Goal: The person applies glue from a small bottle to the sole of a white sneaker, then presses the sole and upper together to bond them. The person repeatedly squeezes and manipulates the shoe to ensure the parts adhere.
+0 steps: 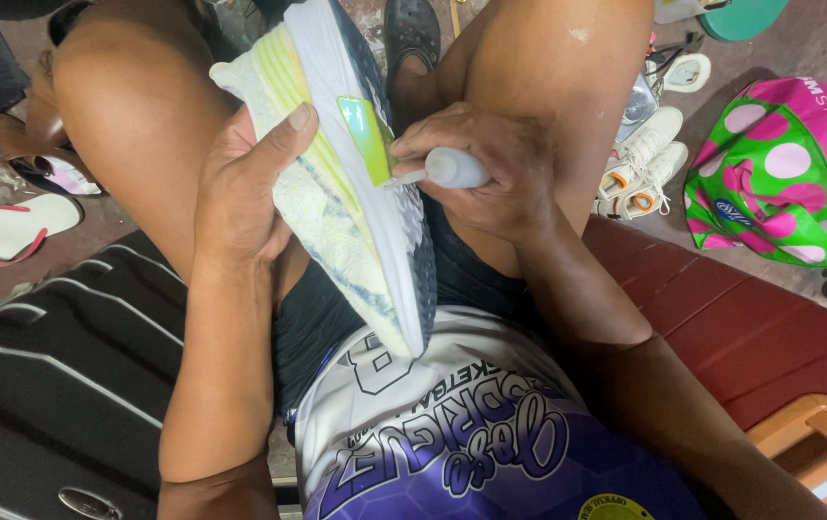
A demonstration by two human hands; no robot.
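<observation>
My left hand (245, 188) grips a running shoe (355, 183) sole-up between my knees, thumb pressed on the pale yellow-green midsole. The shoe has a white rubber edge and a dark blue upper. My right hand (490, 169) squeezes a small white glue bottle (454, 169) whose nozzle touches the side of the sole next to a shiny green plate. Both hands rest above my lap.
A black bag with white stripes (57, 366) lies at left. A white and red sandal (9, 231) sits on the floor. White sneakers (640, 164), a pink and green dotted bag (784, 173), a red bench (731, 318) and an orange stool (818, 448) are at right.
</observation>
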